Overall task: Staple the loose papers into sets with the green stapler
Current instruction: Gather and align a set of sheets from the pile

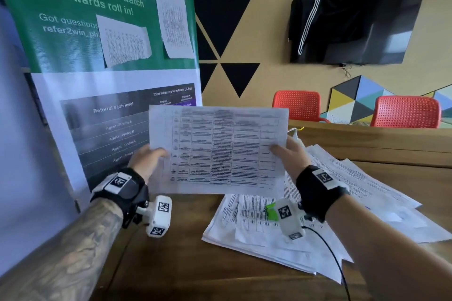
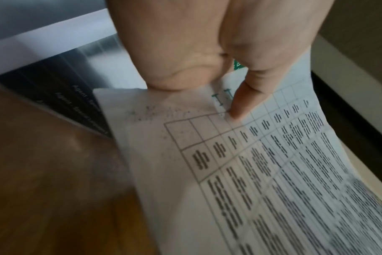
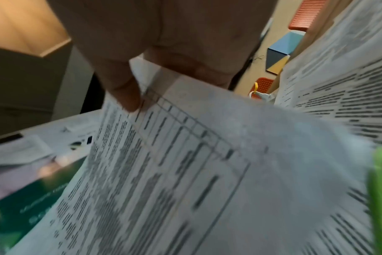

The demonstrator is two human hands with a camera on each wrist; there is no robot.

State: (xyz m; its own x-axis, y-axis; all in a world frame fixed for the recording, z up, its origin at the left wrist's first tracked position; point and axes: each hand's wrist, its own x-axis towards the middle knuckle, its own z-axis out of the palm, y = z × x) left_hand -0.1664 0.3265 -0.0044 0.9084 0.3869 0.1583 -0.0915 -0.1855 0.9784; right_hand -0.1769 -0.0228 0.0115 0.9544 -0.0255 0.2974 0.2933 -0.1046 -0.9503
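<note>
Head view: looking forward and down over a wooden desk (image 1: 171, 271), toward the wall. 2 wrist views: very close, facing along each hand. Shared by all 3: the raised printed sheet (image 1: 217, 149) (image 2: 262, 181) (image 3: 185, 172).

- The held sheet (image 1: 218, 149) hangs above the table (image 1: 171, 271), left hand (image 1: 146, 159) at its nine o'clock edge, right hand (image 1: 291, 154) at three.
- The stapler (image 1: 272, 211) lies on the paper pile (image 1: 256, 239), at five o'clock from the sheet.
- The banner (image 1: 102, 61) stands at ten o'clock.
</note>
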